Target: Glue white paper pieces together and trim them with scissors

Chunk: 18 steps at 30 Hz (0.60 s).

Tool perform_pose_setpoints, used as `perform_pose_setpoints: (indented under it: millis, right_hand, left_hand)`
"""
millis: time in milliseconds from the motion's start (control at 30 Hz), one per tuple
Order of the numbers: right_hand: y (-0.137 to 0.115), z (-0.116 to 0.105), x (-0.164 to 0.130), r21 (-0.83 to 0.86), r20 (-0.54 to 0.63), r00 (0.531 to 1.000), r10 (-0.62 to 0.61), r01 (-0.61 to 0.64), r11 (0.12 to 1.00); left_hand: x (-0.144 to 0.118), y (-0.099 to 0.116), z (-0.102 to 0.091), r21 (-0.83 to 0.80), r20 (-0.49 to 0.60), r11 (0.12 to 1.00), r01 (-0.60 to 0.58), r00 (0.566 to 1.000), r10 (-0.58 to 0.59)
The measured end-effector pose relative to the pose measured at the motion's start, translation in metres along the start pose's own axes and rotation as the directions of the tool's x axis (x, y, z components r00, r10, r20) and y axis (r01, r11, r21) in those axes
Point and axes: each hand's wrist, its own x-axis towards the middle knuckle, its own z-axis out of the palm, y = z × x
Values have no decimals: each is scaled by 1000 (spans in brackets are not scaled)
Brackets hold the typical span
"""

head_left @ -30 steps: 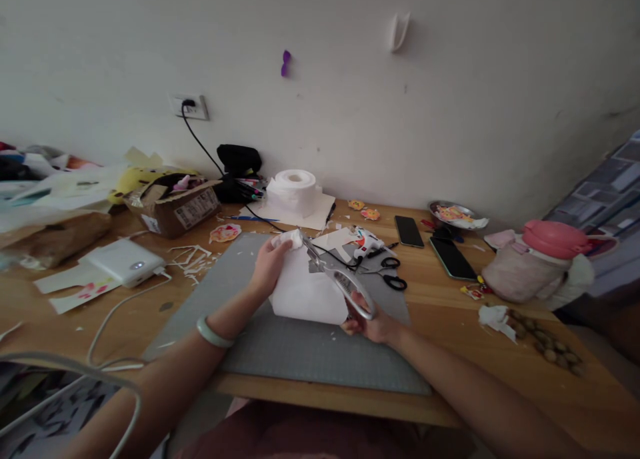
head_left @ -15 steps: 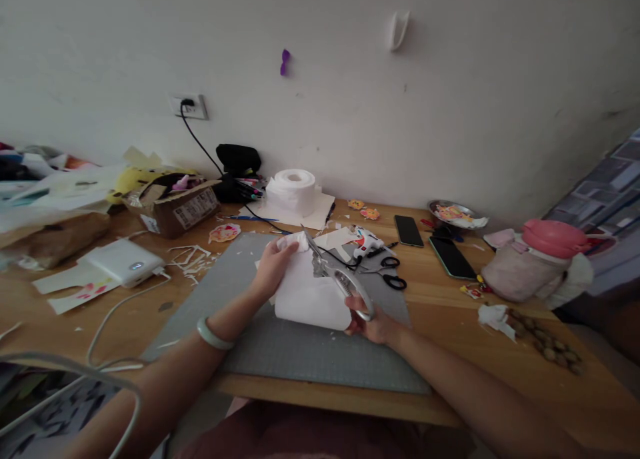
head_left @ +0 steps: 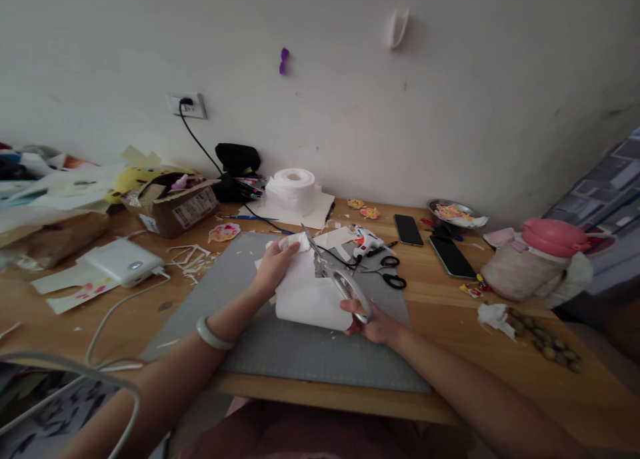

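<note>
A white sheet, curved over at its near end, is held over the middle of the gray cutting mat. The left hand grasps its bunched far-left corner, thumb on top. The right hand grips silver scissors by the handles, their blades against the sheet over the mat. On the mat's far-right part lie black-handled scissors and a white glue gun. Beyond the mat's far edge stands a white roll. Left of the mat are a power bank and a cardboard box; right of it, two phones and a pink-lidded bottle.
</note>
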Motion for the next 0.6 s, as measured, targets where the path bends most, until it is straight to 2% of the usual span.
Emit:
perform_pose_setpoints:
  millis: [600]
  right_hand:
    - [-2, 5, -2, -43, 42, 998, -56, 58, 997]
  left_hand:
    - [-2, 2, 3, -22, -14, 998, 55, 998, -56]
